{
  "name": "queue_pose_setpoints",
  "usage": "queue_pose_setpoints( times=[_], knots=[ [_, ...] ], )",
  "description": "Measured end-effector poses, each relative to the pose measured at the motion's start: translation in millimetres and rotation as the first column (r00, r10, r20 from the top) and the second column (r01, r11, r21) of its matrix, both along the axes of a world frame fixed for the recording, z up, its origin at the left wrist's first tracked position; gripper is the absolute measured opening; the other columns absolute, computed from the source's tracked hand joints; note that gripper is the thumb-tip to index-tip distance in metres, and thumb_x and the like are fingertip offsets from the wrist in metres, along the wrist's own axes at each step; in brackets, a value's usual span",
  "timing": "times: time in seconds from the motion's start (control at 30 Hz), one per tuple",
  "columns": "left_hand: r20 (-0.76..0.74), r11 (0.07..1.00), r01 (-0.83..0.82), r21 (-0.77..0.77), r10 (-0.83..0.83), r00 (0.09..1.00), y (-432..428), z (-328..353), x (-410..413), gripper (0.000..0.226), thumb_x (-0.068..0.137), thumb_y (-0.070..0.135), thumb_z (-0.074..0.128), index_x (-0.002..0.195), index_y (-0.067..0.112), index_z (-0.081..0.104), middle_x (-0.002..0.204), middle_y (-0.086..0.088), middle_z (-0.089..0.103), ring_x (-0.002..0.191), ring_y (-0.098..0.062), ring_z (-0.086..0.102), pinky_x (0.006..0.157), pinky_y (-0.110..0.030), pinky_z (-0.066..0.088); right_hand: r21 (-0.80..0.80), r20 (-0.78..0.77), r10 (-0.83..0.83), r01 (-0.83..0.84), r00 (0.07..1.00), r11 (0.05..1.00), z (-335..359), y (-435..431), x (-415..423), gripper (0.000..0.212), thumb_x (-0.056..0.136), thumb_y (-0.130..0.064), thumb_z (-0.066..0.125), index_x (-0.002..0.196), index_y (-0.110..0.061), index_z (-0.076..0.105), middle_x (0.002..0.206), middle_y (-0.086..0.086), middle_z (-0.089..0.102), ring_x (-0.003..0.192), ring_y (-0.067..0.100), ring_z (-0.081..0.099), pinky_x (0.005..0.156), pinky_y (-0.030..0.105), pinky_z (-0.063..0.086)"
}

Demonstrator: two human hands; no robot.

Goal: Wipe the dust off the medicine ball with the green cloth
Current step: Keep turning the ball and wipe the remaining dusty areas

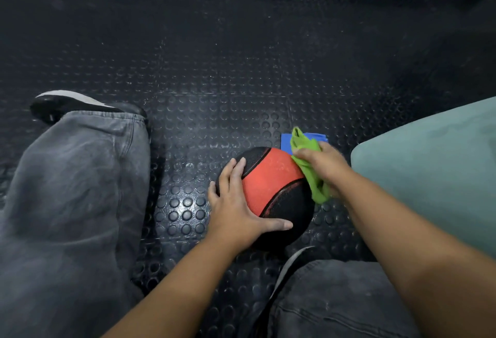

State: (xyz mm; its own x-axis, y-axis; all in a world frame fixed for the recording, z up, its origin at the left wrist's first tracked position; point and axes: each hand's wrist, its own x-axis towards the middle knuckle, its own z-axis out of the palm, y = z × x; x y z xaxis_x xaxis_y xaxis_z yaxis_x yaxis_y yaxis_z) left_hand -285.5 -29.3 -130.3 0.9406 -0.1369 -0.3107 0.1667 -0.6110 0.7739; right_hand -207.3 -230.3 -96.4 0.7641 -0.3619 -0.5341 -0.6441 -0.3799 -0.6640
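A black and red medicine ball (273, 184) rests on the studded black rubber floor (214, 69), with pale dust on its red band. My left hand (236, 200) lies flat on the ball's left side, fingers spread, thumb across its near face. My right hand (322, 165) grips the bunched green cloth (308, 160) and presses it against the ball's upper right side. One cloth end sticks up beyond the ball and the other hangs down past my wrist.
A blue flat item (287, 141) lies on the floor just behind the ball. A pale green padded surface (434, 165) fills the right side. My grey-trousered legs (72, 190) and a black shoe (67, 104) sit left and near the bottom.
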Motion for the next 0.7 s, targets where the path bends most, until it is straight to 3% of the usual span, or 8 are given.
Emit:
queue_pose_setpoints(
  times=[0.07,0.17,0.23,0.33,0.43,0.5,0.57,0.7],
  knots=[
    [-0.045,0.999,0.032,0.023,-0.031,0.999,1,7,0,0.153,0.031,0.074,0.09,0.154,0.049,0.003,0.152,0.032,-0.002,0.147,-0.029,0.011,0.122,-0.053,0.022,-0.051,0.118,-0.003,0.009,0.993,0.999,26,6,7,0.055,0.063,-0.039,0.076,0.113,-0.032,0.056,0.118,0.004,0.058,0.096,0.023,0.061,0.09,0.035,0.051],
    [-0.092,0.989,0.104,0.102,-0.094,0.991,8,18,4,0.154,0.032,0.067,0.094,0.155,0.049,0.003,0.148,0.026,0.002,0.143,-0.032,0.02,0.117,-0.053,0.032,-0.338,0.35,0.194,-0.069,0.916,0.939,67,17,0,0.063,0.079,-0.027,0.069,0.133,-0.044,0.041,0.116,0.001,0.037,0.088,0.016,0.05,0.086,0.022,0.039],
    [-0.074,0.985,0.141,0.099,-0.134,0.988,11,19,10,0.156,0.032,0.068,0.093,0.153,0.052,-0.004,0.15,0.03,-0.004,0.148,-0.03,0.011,0.117,-0.058,0.03,-0.455,0.411,0.329,-0.121,0.85,0.882,76,28,-22,0.059,0.087,-0.029,0.065,0.134,-0.052,0.037,0.113,0.0,0.033,0.086,0.014,0.049,0.086,0.023,0.039],
    [-0.054,0.973,0.229,0.019,-0.228,0.972,0,13,19,0.162,0.03,0.074,0.089,0.153,0.052,-0.016,0.154,0.036,-0.025,0.154,-0.025,-0.019,0.119,-0.069,0.015,-0.587,0.167,0.42,-0.253,0.892,0.769,40,45,-64,0.045,0.091,-0.053,0.05,0.134,-0.055,0.035,0.128,0.002,0.033,0.11,0.025,0.046,0.096,0.041,0.04],
    [-0.035,0.958,0.282,0.049,-0.281,0.959,-18,9,15,0.163,0.037,0.069,0.09,0.156,0.044,-0.018,0.155,0.036,-0.03,0.151,-0.019,-0.03,0.112,-0.08,0.01,-0.729,-0.043,0.478,-0.355,0.877,0.586,4,45,-84,0.054,0.089,-0.068,0.031,0.14,-0.051,0.027,0.15,0.001,0.025,0.139,0.035,0.021,0.106,0.061,0.023],
    [-0.017,0.96,0.27,0.08,-0.269,0.963,-22,6,14,0.16,0.04,0.067,0.092,0.157,0.042,-0.014,0.156,0.037,-0.025,0.15,-0.015,-0.029,0.11,-0.081,0.015,-0.724,-0.003,0.513,-0.355,0.858,0.591,0,31,-63,0.054,0.088,-0.071,0.029,0.135,-0.046,0.037,0.149,-0.002,0.03,0.142,0.035,0.019,0.109,0.062,0.02],
    [-0.006,0.96,0.263,0.096,-0.264,0.965,-20,4,13,0.158,0.04,0.066,0.092,0.157,0.042,-0.011,0.157,0.036,-0.022,0.151,-0.015,-0.027,0.109,-0.081,0.018,-0.669,0.032,0.503,-0.355,0.864,0.653,-8,19,-31,0.057,0.085,-0.071,0.031,0.127,-0.037,0.049,0.141,0.002,0.043,0.133,0.036,0.035,0.108,0.052,0.03],
    [0.04,0.962,0.262,0.083,-0.266,0.963,-12,-6,8,0.156,0.038,0.068,0.09,0.155,0.046,-0.01,0.158,0.036,-0.019,0.151,-0.012,-0.027,0.113,-0.077,0.017,-0.407,-0.121,0.366,-0.382,0.923,0.83,-20,18,34,0.048,0.088,-0.058,0.047,0.115,-0.02,0.058,0.122,0.008,0.06,0.116,0.033,0.052,0.091,0.036,0.038]
  ],
)
